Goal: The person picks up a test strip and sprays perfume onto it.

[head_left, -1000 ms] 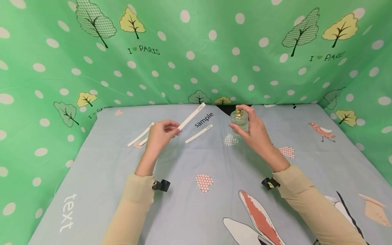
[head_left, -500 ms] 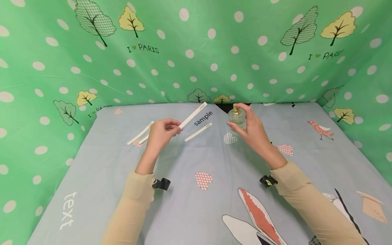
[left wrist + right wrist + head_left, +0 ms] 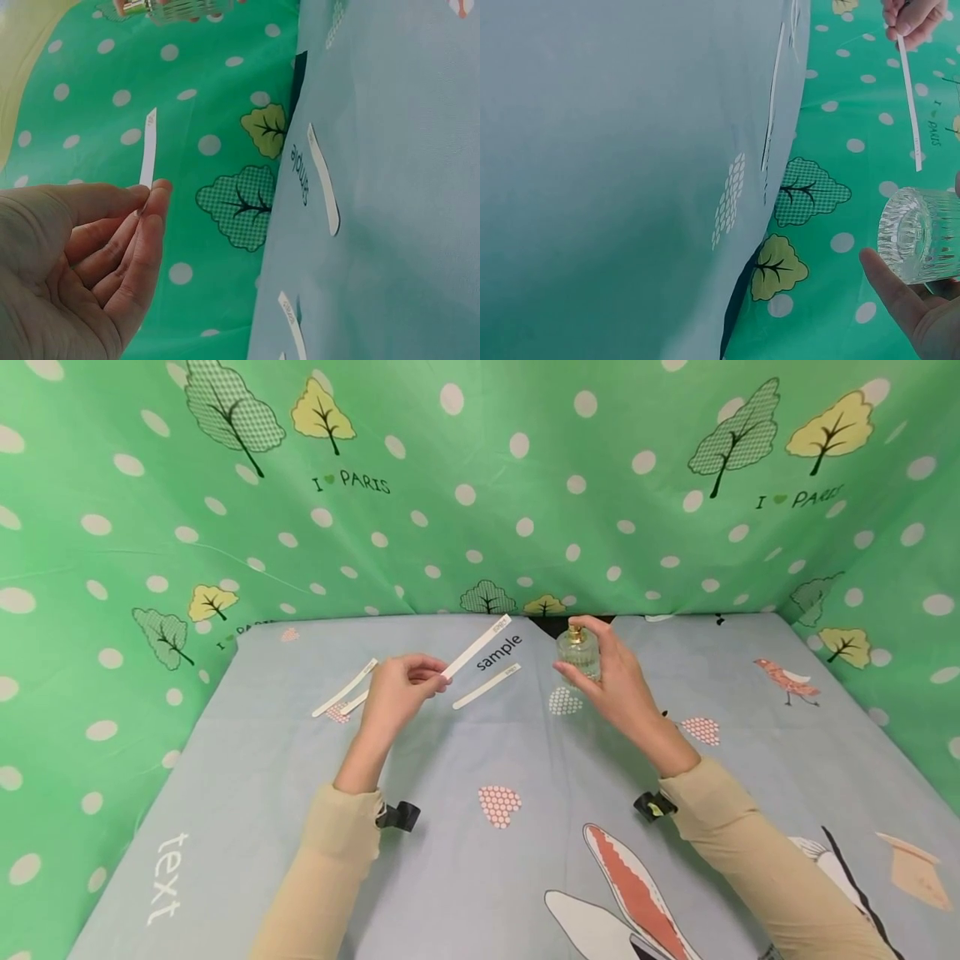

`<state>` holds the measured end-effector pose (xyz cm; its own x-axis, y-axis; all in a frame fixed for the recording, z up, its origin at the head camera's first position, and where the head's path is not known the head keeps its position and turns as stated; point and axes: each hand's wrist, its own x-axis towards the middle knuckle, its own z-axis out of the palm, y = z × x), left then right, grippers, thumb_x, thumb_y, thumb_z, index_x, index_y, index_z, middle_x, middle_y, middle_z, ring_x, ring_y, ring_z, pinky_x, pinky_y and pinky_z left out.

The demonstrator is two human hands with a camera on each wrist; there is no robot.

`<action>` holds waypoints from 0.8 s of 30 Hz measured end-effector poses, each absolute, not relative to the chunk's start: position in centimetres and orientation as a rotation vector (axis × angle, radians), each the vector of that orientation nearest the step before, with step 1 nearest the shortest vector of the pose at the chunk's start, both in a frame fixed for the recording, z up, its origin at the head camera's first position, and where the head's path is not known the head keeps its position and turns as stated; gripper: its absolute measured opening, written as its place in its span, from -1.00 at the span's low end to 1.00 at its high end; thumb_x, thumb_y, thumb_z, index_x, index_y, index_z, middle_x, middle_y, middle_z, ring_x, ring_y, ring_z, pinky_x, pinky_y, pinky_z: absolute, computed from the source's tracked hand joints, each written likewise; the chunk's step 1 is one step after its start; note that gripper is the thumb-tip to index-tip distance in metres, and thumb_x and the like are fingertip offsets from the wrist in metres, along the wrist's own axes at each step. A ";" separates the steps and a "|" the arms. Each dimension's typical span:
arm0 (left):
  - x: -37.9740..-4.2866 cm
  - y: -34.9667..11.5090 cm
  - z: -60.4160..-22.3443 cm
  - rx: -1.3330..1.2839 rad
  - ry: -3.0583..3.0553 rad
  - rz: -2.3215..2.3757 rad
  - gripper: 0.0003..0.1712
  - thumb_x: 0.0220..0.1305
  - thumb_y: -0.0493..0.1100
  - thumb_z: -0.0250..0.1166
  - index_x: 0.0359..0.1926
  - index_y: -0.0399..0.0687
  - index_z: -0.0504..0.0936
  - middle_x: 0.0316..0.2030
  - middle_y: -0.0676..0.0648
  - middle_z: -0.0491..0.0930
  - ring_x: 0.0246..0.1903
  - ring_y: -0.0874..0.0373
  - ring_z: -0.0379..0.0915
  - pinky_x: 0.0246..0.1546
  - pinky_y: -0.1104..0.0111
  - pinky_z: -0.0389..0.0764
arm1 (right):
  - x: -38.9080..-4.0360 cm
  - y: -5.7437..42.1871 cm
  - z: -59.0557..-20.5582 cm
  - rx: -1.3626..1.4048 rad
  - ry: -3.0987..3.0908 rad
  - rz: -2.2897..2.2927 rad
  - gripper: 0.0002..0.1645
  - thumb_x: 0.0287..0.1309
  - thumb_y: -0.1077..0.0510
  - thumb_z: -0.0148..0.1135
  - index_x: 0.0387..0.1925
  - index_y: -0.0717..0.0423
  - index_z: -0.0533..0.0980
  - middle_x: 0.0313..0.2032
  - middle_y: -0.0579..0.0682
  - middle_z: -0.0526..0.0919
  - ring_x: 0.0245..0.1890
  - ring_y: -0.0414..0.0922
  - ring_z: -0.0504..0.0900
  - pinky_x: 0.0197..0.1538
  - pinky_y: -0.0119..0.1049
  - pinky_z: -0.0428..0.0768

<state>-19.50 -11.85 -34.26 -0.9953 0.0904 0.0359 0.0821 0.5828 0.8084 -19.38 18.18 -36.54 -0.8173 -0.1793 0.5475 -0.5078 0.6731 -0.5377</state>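
My left hand [image 3: 405, 689] pinches a white perfume test strip [image 3: 480, 647] by its near end, between thumb and fingertips. The strip slants up and to the right, its printed end farthest from the hand. Raised over the table, my right hand [image 3: 618, 681] grips a ribbed clear glass perfume bottle [image 3: 577, 656]. The index finger lies on top of the bottle's gold spray head [image 3: 576, 633], and the thumb is at its lower side. In the right wrist view the bottle's thick glass base [image 3: 904, 232] faces the camera, with the strip's free end a short gap away.
One loose test strip [image 3: 486, 687] lies on the grey-blue printed cloth [image 3: 435, 860] between the hands. Two more strips [image 3: 337, 695] lie behind and left of the left hand. A green dotted curtain [image 3: 420, 552] borders the table's back and sides.
The held strip has shifted slightly right and the bottle slightly left, so the gap between them is smaller. Both grips look the same; the loose strips have stayed put.
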 end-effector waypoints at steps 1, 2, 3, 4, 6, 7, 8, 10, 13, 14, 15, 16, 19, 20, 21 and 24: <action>-19.5 -11.8 -34.3 0.151 2.785 1.422 -0.79 0.30 -0.24 0.31 -0.07 -0.19 0.73 -0.22 -0.17 0.79 -0.23 0.02 0.74 -0.18 0.27 0.72 | -19.4 18.2 -36.6 0.533 -2.434 0.975 -0.20 0.17 0.09 0.42 0.33 -0.02 0.19 0.14 0.22 0.54 -0.09 0.17 0.59 -0.08 0.11 0.55; -19.4 -11.8 -34.3 0.152 2.786 1.422 -0.79 0.30 -0.24 0.31 -0.07 -0.19 0.73 -0.22 -0.17 0.79 -0.23 0.02 0.74 -0.18 0.27 0.72 | -19.4 18.2 -36.6 0.531 -2.435 0.975 -0.20 0.17 0.10 0.42 0.33 -0.02 0.19 0.16 0.22 0.54 -0.07 0.17 0.59 -0.07 0.11 0.55; -19.4 -11.7 -34.2 0.153 2.787 1.420 -0.79 0.30 -0.24 0.31 -0.07 -0.19 0.73 -0.22 -0.17 0.79 -0.23 0.02 0.74 -0.18 0.26 0.72 | -19.4 18.2 -36.6 0.529 -2.437 0.975 -0.20 0.17 0.10 0.42 0.33 -0.02 0.19 0.16 0.22 0.54 -0.07 0.17 0.59 -0.07 0.11 0.55; -19.4 -11.7 -34.2 0.154 2.788 1.420 -0.79 0.30 -0.24 0.31 -0.07 -0.18 0.73 -0.22 -0.17 0.79 -0.23 0.02 0.74 -0.17 0.26 0.72 | -19.4 18.2 -36.6 0.527 -2.438 0.975 -0.20 0.17 0.10 0.42 0.33 -0.03 0.19 0.15 0.22 0.54 -0.08 0.17 0.59 -0.08 0.11 0.55; -19.4 -11.7 -34.2 0.157 2.789 1.420 -0.79 0.30 -0.24 0.31 -0.07 -0.18 0.73 -0.22 -0.17 0.79 -0.23 0.01 0.74 -0.16 0.25 0.72 | -19.5 18.2 -36.7 0.524 -2.440 0.974 -0.20 0.18 0.10 0.42 0.33 -0.04 0.19 0.14 0.23 0.54 -0.10 0.17 0.59 -0.09 0.11 0.55; -19.4 -11.6 -34.2 0.158 2.790 1.421 -0.78 0.30 -0.23 0.31 -0.07 -0.18 0.73 -0.22 -0.16 0.79 -0.23 0.01 0.74 -0.16 0.24 0.72 | -19.5 18.2 -36.7 0.524 -2.439 0.974 -0.20 0.18 0.10 0.42 0.33 -0.04 0.19 0.13 0.23 0.55 -0.11 0.16 0.59 -0.10 0.10 0.55; -19.3 -11.6 -34.2 0.159 2.788 1.425 -0.78 0.30 -0.23 0.31 -0.07 -0.18 0.73 -0.22 -0.16 0.79 -0.23 -0.01 0.74 -0.15 0.24 0.72 | -19.5 18.2 -36.7 0.524 -2.440 0.974 -0.21 0.18 0.10 0.42 0.33 -0.04 0.19 0.13 0.23 0.55 -0.11 0.16 0.59 -0.10 0.10 0.56; -19.3 -11.6 -34.2 0.163 2.787 1.430 -0.79 0.30 -0.23 0.31 -0.07 -0.17 0.73 -0.22 -0.16 0.79 -0.22 -0.02 0.74 -0.15 0.23 0.72 | -19.5 18.2 -36.7 0.526 -2.441 0.973 -0.21 0.18 0.10 0.42 0.33 -0.03 0.19 0.13 0.23 0.55 -0.12 0.16 0.60 -0.10 0.10 0.56; -19.3 -11.6 -34.2 0.173 2.790 1.435 -0.79 0.30 -0.23 0.31 -0.08 -0.17 0.74 -0.23 -0.16 0.79 -0.24 -0.01 0.74 -0.15 0.24 0.72 | -19.5 18.1 -36.7 0.540 -2.441 0.969 -0.21 0.19 0.10 0.41 0.34 -0.02 0.19 0.16 0.22 0.54 -0.10 0.16 0.60 -0.07 0.11 0.56; -19.3 -11.5 -34.2 0.175 2.791 1.437 -0.80 0.30 -0.23 0.31 -0.09 -0.17 0.74 -0.24 -0.16 0.79 -0.24 -0.01 0.74 -0.16 0.23 0.72 | -19.5 18.1 -36.7 0.543 -2.442 0.967 -0.21 0.19 0.11 0.41 0.34 -0.02 0.19 0.17 0.22 0.53 -0.10 0.16 0.60 -0.07 0.11 0.57; -19.3 -11.5 -34.2 0.178 2.792 1.436 -0.80 0.30 -0.23 0.31 -0.09 -0.17 0.74 -0.24 -0.16 0.79 -0.25 0.00 0.74 -0.16 0.24 0.72 | -19.5 18.1 -36.7 0.546 -2.442 0.965 -0.21 0.19 0.11 0.41 0.34 -0.01 0.19 0.18 0.22 0.52 -0.10 0.16 0.60 -0.07 0.11 0.57; -19.3 -11.5 -34.2 0.179 2.792 1.433 -0.80 0.30 -0.23 0.32 -0.09 -0.17 0.74 -0.24 -0.16 0.79 -0.25 0.02 0.74 -0.16 0.24 0.72 | -19.5 18.0 -36.7 0.548 -2.443 0.965 -0.21 0.19 0.11 0.41 0.34 -0.01 0.19 0.18 0.22 0.53 -0.11 0.15 0.61 -0.08 0.10 0.57; -19.3 -11.4 -34.2 0.175 2.784 1.435 -0.80 0.29 -0.23 0.33 -0.09 -0.16 0.74 -0.23 -0.15 0.79 -0.25 0.01 0.74 -0.16 0.25 0.72 | -19.5 18.0 -36.8 0.546 -2.446 0.973 -0.22 0.19 0.12 0.41 0.34 -0.03 0.20 0.16 0.22 0.53 -0.17 0.13 0.61 -0.13 0.08 0.58; -19.3 -11.4 -34.2 0.176 2.783 1.434 -0.80 0.29 -0.23 0.33 -0.09 -0.17 0.74 -0.23 -0.16 0.79 -0.24 0.00 0.74 -0.16 0.25 0.72 | -19.5 18.0 -36.8 0.544 -2.447 0.978 -0.22 0.19 0.12 0.41 0.34 -0.03 0.21 0.15 0.22 0.53 -0.17 0.13 0.61 -0.13 0.07 0.58; -19.3 -11.4 -34.3 0.177 2.780 1.435 -0.80 0.29 -0.24 0.33 -0.09 -0.17 0.74 -0.23 -0.16 0.79 -0.24 -0.01 0.74 -0.16 0.25 0.72 | -19.5 18.0 -36.8 0.544 -2.447 0.983 -0.22 0.19 0.11 0.41 0.34 -0.04 0.21 0.15 0.21 0.54 -0.18 0.12 0.61 -0.13 0.07 0.58; -19.2 -11.3 -34.4 0.182 2.776 1.438 -0.80 0.28 -0.24 0.33 -0.10 -0.19 0.74 -0.24 -0.17 0.79 -0.23 -0.04 0.74 -0.17 0.25 0.72 | -19.5 17.9 -37.0 0.546 -2.447 0.991 -0.22 0.19 0.11 0.41 0.34 -0.05 0.21 0.15 0.20 0.54 -0.16 0.12 0.61 -0.12 0.07 0.58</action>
<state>-19.25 -11.28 -34.44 -0.9932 0.1078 0.0443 0.0984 0.5713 0.8148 -19.53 17.90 -36.96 -0.8246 -0.1911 0.5325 -0.5078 0.6649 -0.5478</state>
